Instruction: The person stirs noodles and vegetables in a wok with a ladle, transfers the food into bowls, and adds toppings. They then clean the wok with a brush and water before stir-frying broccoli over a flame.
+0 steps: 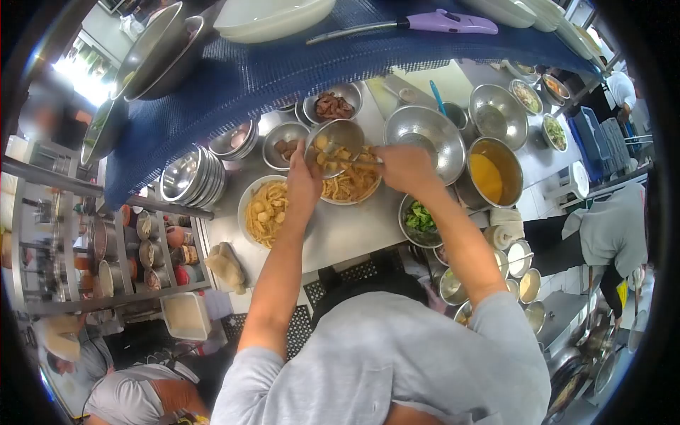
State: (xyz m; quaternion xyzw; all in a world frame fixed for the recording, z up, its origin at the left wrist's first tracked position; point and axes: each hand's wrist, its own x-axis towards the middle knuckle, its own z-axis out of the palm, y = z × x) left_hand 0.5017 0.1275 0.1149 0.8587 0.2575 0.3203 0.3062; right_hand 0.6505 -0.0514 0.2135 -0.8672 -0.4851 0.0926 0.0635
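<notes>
My left hand (pixel 304 180) grips the rim of a small metal bowl (pixel 346 130), which is tilted and has pale yellowish pieces of food inside. My right hand (pixel 409 168) is closed around the handle of a metal spoon (pixel 358 163) that reaches into this bowl. Right below them is a plate of noodles in sauce (pixel 352 187), partly covered by the bowl. A second plate of noodles (pixel 265 214), topped with round pale slices, lies beside my left forearm. Close to my right wrist stands a metal bowl of chopped greens (pixel 419 217).
Stacked metal bowls (pixel 190 178) stand at the left. A large perforated bowl (pixel 423 138) and a pot of yellow liquid (pixel 487 176) are to the right. Overhead, a shelf with blue matting (pixel 262 74) holds dishes and a purple lighter (pixel 450 23). Other people (pixel 610 230) work nearby on both sides.
</notes>
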